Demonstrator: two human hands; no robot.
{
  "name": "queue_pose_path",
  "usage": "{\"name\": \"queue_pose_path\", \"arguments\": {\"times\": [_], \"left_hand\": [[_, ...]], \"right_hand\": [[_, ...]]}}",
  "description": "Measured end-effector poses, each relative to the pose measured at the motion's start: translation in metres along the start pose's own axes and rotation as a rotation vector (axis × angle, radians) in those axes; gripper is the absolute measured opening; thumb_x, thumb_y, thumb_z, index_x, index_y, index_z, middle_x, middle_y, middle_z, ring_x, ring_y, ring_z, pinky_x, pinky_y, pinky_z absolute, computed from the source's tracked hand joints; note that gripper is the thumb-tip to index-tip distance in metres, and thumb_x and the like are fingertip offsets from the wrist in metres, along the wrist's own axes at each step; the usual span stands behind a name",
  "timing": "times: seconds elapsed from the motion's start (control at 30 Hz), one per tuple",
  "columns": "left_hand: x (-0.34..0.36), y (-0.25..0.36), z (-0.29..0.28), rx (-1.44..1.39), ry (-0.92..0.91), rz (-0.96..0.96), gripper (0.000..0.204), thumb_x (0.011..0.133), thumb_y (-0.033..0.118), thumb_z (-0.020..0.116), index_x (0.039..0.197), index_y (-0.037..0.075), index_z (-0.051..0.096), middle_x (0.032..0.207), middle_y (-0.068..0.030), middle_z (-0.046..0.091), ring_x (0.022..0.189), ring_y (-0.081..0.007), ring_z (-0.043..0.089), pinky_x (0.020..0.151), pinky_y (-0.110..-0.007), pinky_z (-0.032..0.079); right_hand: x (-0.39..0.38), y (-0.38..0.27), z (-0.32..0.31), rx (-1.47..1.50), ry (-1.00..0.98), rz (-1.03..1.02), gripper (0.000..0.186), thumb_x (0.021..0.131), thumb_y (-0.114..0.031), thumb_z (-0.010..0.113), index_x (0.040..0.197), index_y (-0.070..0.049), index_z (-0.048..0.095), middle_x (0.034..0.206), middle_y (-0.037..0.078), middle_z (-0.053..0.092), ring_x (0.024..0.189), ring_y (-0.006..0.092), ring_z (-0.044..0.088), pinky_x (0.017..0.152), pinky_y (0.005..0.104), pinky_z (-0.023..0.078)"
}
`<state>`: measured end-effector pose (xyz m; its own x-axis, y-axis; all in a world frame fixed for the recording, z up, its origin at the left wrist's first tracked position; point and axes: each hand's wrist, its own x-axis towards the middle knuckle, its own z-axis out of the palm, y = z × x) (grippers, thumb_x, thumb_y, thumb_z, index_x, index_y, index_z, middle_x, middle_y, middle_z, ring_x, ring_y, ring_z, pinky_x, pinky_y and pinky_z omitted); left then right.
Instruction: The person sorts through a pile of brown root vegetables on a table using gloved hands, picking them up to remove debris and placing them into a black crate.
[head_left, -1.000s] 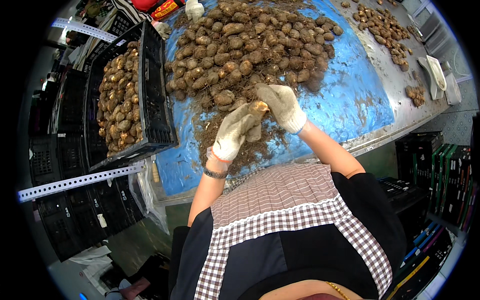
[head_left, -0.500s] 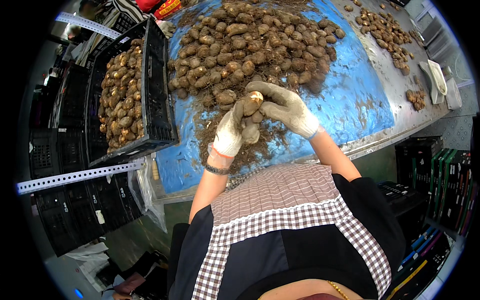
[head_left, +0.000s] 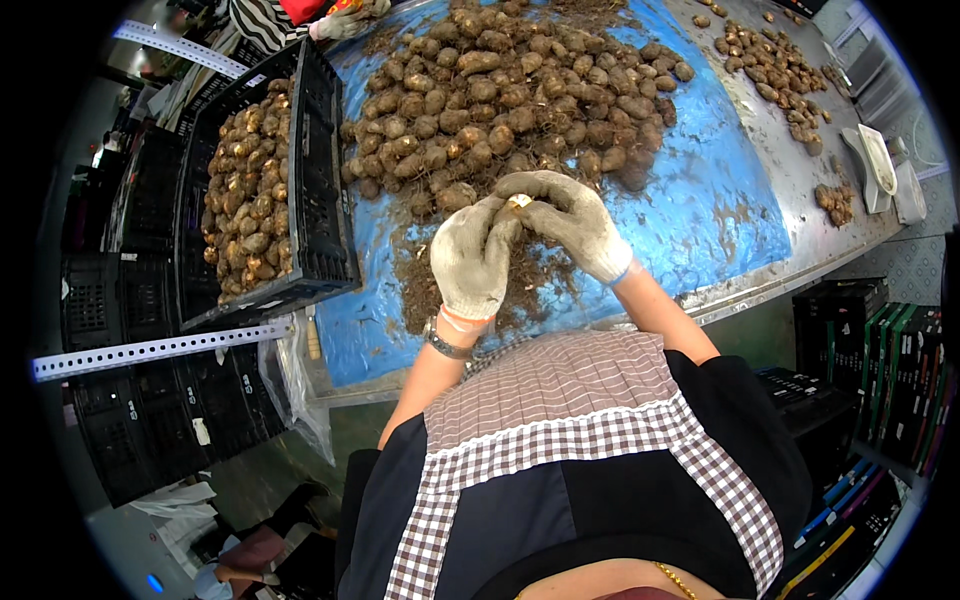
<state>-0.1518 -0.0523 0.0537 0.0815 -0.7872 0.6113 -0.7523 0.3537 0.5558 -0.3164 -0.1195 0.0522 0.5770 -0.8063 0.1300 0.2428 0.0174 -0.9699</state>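
In front of the big heap of brown, hairy taros point(head_left: 540, 95), both my gloved hands meet over the blue sheet point(head_left: 720, 220). Between them is one small taro point(head_left: 519, 201), of which only a pale, bare end shows. My left hand point(head_left: 472, 258), closed, has its back turned up and its fingers wrapped round the taro. My right hand point(head_left: 575, 222) is also closed, curled over from the right with thumb and fingers at the pale end. Whether a small tool is hidden in it, I cannot tell. Loose root fibres point(head_left: 535, 285) lie beneath my hands.
A black crate point(head_left: 322, 190) of taros stands tilted at the left, near a perforated metal bar point(head_left: 160, 352). More taros point(head_left: 775, 70) and a white scale point(head_left: 875, 165) sit on the metal table at right. Another person's gloved hand point(head_left: 350, 20) shows at the far left.
My left hand has rolled over so its back faces up, covering most of the taro. My right fingers have closed in on its pale end. The other person's hand has come further into view.
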Motion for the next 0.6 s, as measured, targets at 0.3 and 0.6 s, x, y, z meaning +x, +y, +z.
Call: {"name": "queue_pose_path", "arguments": {"times": [0.3,0.6], "left_hand": [[0.008,-0.008,0.005,0.124,0.073,0.281,0.032,0.072,0.01,0.084,0.101,0.004,0.072,0.078,-0.0091,0.065,0.068,-0.0287,0.062,0.062,-0.04,0.048],[0.01,-0.011,0.008,-0.142,0.181,0.04,0.041,0.073,0.019,0.087,0.107,0.004,0.07,0.106,-0.0095,0.068,0.094,-0.0225,0.065,0.08,-0.036,0.057]], "right_hand": [[0.001,0.031,0.018,0.373,0.219,0.133,0.035,0.099,-0.023,0.063,0.124,0.002,0.062,0.115,0.009,0.068,0.103,0.0136,0.063,0.087,0.0295,0.052],[-0.001,0.026,-0.002,0.455,0.213,0.072,0.037,0.1,-0.027,0.063,0.126,-0.001,0.061,0.106,0.005,0.069,0.086,0.0102,0.063,0.068,0.0257,0.051]]}}
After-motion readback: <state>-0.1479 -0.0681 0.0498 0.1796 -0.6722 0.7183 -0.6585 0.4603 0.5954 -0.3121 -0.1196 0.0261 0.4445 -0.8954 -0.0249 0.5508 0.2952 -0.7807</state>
